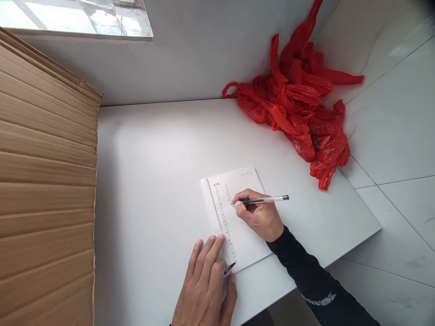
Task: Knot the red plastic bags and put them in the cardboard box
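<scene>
My right hand (260,217) grips a pen (268,199) with a clear barrel and dark end. Its tip rests on a white notebook (249,244), at the second column of handwritten numbers. A longer column of numbers runs down the page's left side. My left hand (207,280) lies at the notebook's lower left, three fingers stretched flat across its edge and the table. Between its bent index finger and thumb sits a small black pen cap (230,268), partly hidden by the fingers.
A pile of crumpled red plastic bags (295,104) lies at the back right of the white table (146,181), against the wall. Creased cardboard (47,181) stands along the left side. Beyond the table's right edge are pale tiles (394,145). A window opening (112,18) shows upper left.
</scene>
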Demonstrator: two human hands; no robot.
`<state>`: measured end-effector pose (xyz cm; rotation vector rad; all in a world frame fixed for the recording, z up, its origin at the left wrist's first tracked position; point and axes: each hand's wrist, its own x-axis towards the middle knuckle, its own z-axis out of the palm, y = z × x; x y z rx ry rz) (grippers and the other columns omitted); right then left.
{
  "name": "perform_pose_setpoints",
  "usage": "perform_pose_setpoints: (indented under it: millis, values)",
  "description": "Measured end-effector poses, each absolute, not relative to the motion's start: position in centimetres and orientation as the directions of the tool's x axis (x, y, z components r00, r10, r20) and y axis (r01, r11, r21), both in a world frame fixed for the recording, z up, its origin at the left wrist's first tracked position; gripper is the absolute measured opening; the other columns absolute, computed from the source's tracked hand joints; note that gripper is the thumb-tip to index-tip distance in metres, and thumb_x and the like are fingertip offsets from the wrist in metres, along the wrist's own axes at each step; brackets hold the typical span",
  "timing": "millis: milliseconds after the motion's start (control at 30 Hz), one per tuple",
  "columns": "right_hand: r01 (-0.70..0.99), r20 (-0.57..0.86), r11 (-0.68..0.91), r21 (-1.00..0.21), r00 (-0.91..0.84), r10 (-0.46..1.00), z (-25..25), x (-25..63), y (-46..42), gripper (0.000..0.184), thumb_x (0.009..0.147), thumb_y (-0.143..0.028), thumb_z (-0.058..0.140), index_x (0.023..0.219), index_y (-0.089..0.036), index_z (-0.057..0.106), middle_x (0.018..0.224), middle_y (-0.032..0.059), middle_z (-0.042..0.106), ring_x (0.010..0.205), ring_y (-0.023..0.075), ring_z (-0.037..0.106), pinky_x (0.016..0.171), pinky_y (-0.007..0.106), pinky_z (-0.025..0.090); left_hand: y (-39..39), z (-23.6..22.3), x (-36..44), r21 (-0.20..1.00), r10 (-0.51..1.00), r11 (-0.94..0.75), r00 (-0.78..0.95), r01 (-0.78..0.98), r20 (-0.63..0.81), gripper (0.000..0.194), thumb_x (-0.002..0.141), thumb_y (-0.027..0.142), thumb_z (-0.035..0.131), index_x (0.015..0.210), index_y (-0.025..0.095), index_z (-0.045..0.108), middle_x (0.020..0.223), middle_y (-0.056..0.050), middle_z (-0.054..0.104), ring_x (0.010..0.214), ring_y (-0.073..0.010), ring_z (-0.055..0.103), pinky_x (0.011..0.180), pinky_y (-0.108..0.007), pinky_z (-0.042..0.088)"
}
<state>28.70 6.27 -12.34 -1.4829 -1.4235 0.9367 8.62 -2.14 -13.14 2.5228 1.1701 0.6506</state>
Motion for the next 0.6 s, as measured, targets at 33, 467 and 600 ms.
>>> perform_pose_setpoints:
  millis: [33,467,600]
  values:
    - [0.357,0.042,0.014,-0.934,0.07,0.997,-12.34,28.7,6.27,0.01,0.086,-0.019,0.06,0.086,-0.023,0.069,0.079,-0.0017,0.067,0.062,0.012,0.058,0.057,0.025,0.049,-2.12,-13.12,8.64,0.432,0.773,-0.63,0.57,0.645,0.278,0.017,0.088,0.008,0.057,0.103,0.016,0.052,0.149,-0.017,0.048,0.146,-0.0266,0.033,0.122,-0.05,0.025]
    - [0.352,0.031,0.0,-0.936,0.083,0.996,-12.23,28.64,6.3,0.011,0.085,-0.016,0.06,0.087,-0.022,0.07,0.083,-0.0017,0.069,0.065,0.0117,0.06,0.06,0.023,0.05,-2.09,-12.99,8.77,0.44,0.785,-0.616,0.553,0.653,0.279,0.017,0.09,0.007,0.055,0.103,0.015,0.052,0.148,-0.017,0.049,0.146,-0.0261,0.034,0.122,-0.05,0.025]
    - [0.335,0.018,-0.01,-0.942,0.078,0.997,-12.31,28.66,6.29,0.011,0.085,-0.017,0.061,0.088,-0.022,0.07,0.084,-0.0023,0.069,0.064,0.0108,0.06,0.059,0.022,0.05,-2.16,-13.01,8.79,0.444,0.785,-0.616,0.553,0.651,0.278,0.016,0.089,0.006,0.055,0.101,0.016,0.052,0.148,-0.017,0.048,0.146,-0.0262,0.034,0.122,-0.049,0.024]
